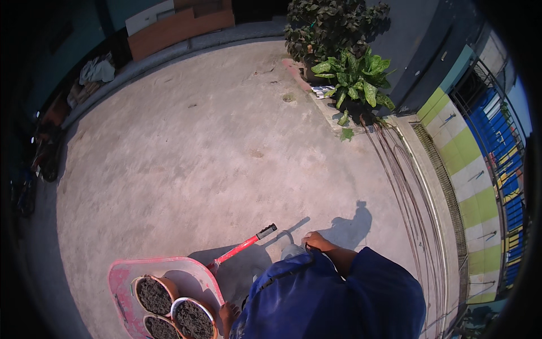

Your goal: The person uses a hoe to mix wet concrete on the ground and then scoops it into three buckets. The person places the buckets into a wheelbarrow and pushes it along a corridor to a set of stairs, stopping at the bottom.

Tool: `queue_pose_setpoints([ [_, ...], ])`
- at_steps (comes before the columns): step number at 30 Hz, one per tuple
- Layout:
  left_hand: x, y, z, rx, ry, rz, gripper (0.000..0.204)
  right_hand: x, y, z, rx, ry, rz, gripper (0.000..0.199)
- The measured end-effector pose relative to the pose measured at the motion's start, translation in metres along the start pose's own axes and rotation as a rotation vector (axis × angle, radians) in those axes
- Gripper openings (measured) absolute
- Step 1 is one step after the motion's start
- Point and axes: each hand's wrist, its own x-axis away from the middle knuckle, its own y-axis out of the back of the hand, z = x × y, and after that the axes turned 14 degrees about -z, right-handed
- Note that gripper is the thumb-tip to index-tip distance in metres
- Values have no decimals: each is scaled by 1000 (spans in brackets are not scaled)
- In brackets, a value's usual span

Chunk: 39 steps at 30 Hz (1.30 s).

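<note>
At the lower left stands a red wheelbarrow, its paint worn and crusted. Three buckets sit in its tray: a far one, a near-left one and a white-rimmed right one, each filled with dark grey wet mortar. My left hand is low at the tray's right edge, beside the white-rimmed bucket; its grip is hidden. One red handle with a black-and-grey end points up and right. My right hand is closed in front of my blue shirt, beside a grey shape I cannot make out.
Pale concrete ground spreads ahead. Leafy plants stand at the far right corner. Long thin rods lie along the right side, beside a drain grate and a green-and-white wall. Motorbikes stand in shade at left.
</note>
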Motion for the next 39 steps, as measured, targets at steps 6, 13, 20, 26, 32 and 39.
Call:
queue_pose_setpoints([
  [6,-25,-23,10,-53,-147,32,34,-18,35,11,-215,-136,-4,28],
  [13,48,-149,-44,28,-54,-30,40,-75,125,32,-260,-180,-5,33],
  [20,138,-266,-85,-129,-276,174,40,-142,206,-18,227,-483,-99,27],
  [26,205,-283,-125,-161,-428,261,38,-177,158,13,232,-371,6,24],
  [32,348,-372,-226,-215,-980,973,32,-272,94,-14,803,857,28,28],
  [39,366,-360,-217,-238,-1472,790,22,-178,-49,137,189,318,322,40],
])
